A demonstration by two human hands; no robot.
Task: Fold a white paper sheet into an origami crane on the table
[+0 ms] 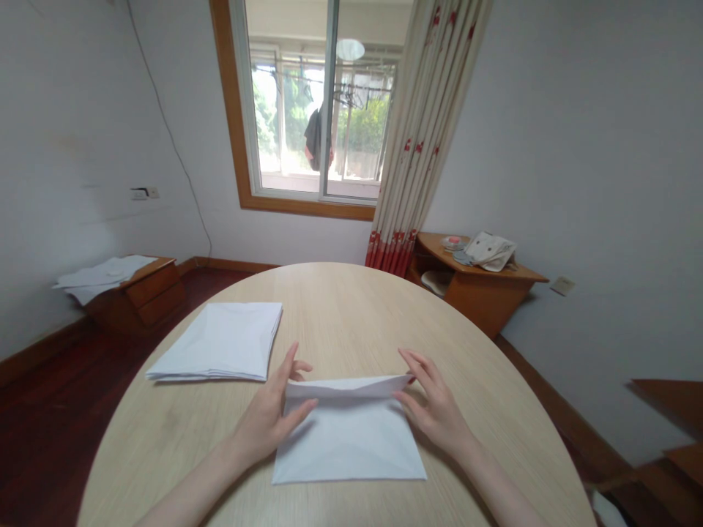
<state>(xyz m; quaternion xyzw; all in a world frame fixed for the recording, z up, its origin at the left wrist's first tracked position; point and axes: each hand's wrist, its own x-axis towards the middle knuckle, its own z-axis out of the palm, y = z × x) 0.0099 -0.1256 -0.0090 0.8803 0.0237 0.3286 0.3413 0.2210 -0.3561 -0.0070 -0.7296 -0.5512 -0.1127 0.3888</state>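
Between both hands (266,419), white paper (351,443).

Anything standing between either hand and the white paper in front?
Nothing visible does: the left hand and right hand are at opposite sides of the white paper. The paper stack lies apart, farther off to the left.

Bare hands (267,413) (439,413): two. Round, pale wood-grain table (346,315): one. White paper stack (225,340): one. Folded, rectangular white paper (351,439): one.
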